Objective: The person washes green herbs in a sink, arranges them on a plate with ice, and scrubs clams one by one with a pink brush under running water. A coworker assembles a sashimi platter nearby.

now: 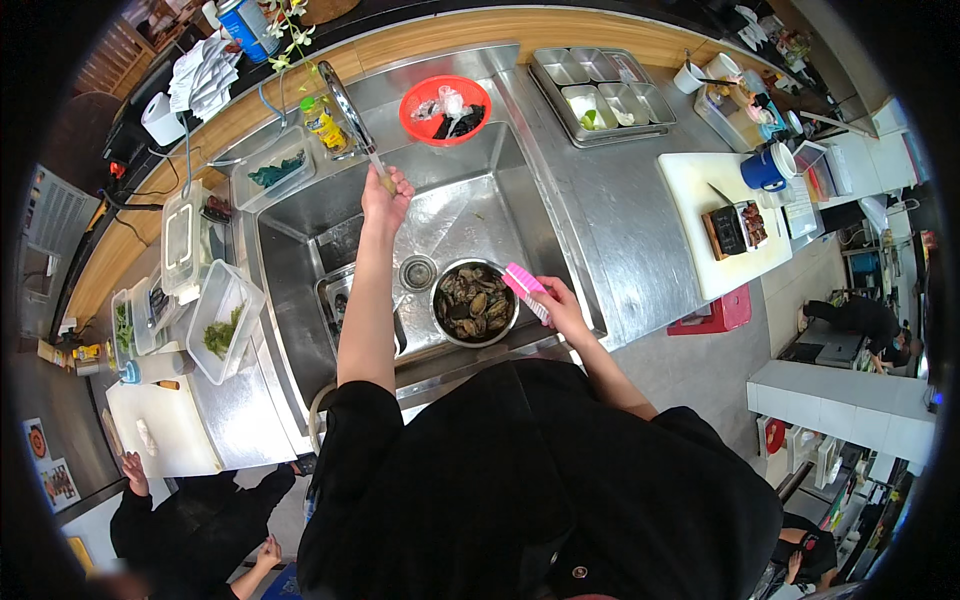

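Below the chrome faucet (pixel 346 105), my left hand (pixel 384 206) is curled around a small yellowish thing (pixel 388 183) in the running water. It could be a shellfish, but my fingers cover too much to tell. My right hand (pixel 562 309) grips a pink scrub brush (pixel 526 285) with pale bristles, just at the right rim of a round metal bowl (pixel 437 322). Several brown shellfish that look like abalone (pixel 477 301) fill the bowl. It sits on the floor of the stainless steel sink (pixel 457 225), to the right of the drain (pixel 418 273).
A red plastic colander (pixel 480 88) holding plastic bags stands behind the basin. Metal inset pans (pixel 622 97) and a white cutting board (pixel 690 202) with a knife are to the right. Clear tubs (pixel 202 315) with greens line the left counter. A co-worker (pixel 202 525) stands at lower left.
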`<action>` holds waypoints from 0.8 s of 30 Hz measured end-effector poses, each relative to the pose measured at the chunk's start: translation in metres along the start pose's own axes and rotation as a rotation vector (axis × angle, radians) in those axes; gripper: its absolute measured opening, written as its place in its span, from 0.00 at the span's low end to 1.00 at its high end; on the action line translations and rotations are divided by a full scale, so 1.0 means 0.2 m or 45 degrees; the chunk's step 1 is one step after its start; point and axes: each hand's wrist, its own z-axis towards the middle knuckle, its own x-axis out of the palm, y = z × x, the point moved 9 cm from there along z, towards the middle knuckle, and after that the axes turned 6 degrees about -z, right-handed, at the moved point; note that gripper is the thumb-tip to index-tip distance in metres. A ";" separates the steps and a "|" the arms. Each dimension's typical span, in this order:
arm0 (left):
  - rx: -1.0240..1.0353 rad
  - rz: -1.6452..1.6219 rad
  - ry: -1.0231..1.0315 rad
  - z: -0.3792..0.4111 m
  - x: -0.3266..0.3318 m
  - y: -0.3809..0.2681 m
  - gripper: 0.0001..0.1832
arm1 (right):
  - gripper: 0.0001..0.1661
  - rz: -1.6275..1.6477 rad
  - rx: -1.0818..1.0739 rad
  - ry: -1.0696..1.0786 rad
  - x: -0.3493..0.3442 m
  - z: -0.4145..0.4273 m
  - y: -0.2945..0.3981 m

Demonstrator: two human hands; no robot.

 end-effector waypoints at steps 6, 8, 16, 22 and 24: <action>-0.026 0.030 0.002 -0.04 0.05 0.00 0.24 | 0.21 0.028 -0.019 -0.003 -0.02 0.00 -0.06; -0.036 0.041 -0.006 -0.05 0.06 0.01 0.25 | 0.20 0.050 -0.015 -0.012 -0.02 0.00 -0.07; -0.069 0.001 0.025 -0.03 0.04 0.00 0.18 | 0.21 0.081 0.033 -0.007 -0.02 -0.01 -0.06; 0.051 0.282 -0.014 -0.04 -0.03 -0.04 0.08 | 0.21 0.025 0.041 0.038 0.02 -0.03 -0.05; 0.085 0.368 -0.012 -0.06 -0.02 -0.06 0.08 | 0.21 0.029 0.033 0.055 0.04 -0.03 -0.05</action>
